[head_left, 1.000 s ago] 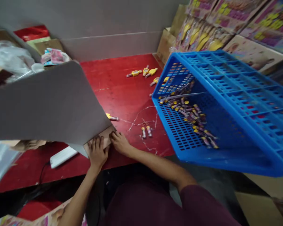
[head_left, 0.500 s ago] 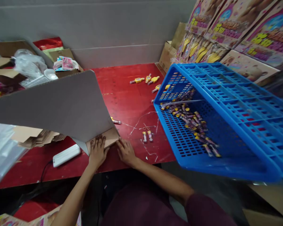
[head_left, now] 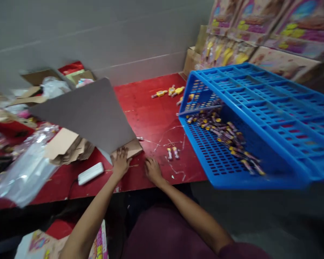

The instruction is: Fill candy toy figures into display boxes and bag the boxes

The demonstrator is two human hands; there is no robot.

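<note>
My left hand: flat on brown flap of grey board, I guess to press it down — no pinch | right hand: loosely open beside it | board: on red table

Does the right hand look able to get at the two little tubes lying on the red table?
Probably yes. The right hand rests on the red table, seemingly empty and close to the two little tubes. Nothing stands between, and the blue crate sits beyond them.
</note>
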